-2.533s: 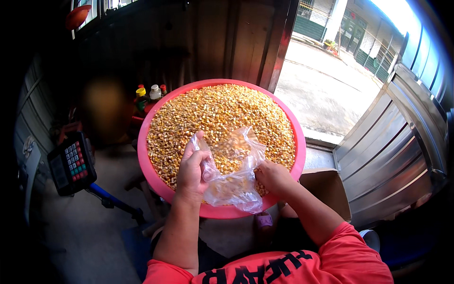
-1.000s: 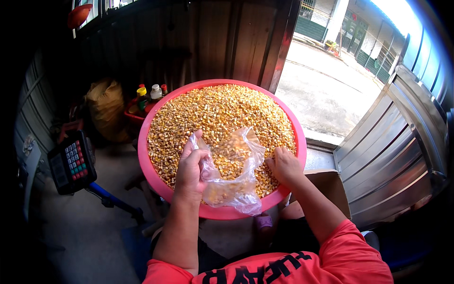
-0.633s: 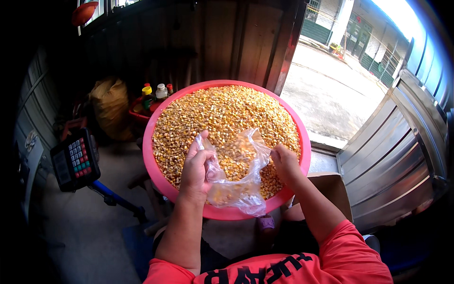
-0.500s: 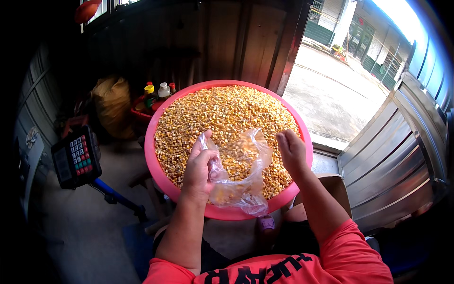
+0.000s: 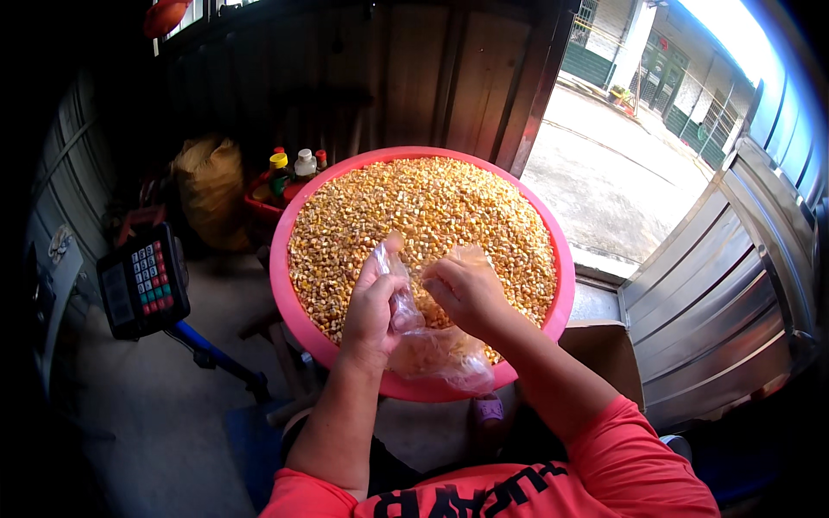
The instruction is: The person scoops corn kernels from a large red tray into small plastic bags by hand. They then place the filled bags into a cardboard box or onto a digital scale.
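Observation:
A wide pink basin [image 5: 282, 272] is heaped with dried yellow corn kernels [image 5: 432, 203]. Over the basin's near side hangs a clear plastic bag [image 5: 440, 358], its lower part drooping toward the rim. My left hand [image 5: 373, 311] is closed on the left edge of the bag's mouth, thumb over the film. At the bag's opening is my right hand [image 5: 471, 292], fingers curled together and pointing left toward the left hand. Whether kernels are in those fingers is hidden. Some corn shows in or through the bag between the hands.
A scale display with keypad [image 5: 142, 281] stands on a blue post at left. Behind it are a tan sack [image 5: 210, 190] and capped bottles [image 5: 304, 164]. An open cardboard box [image 5: 604, 354] sits at right, beside a metal door panel [image 5: 717, 302]. A doorway opens onto a sunlit yard [image 5: 596, 173].
My right hand has moved left from above the corn to the bag's opening. The bag's mouth has narrowed. My left hand keeps its hold on the bag.

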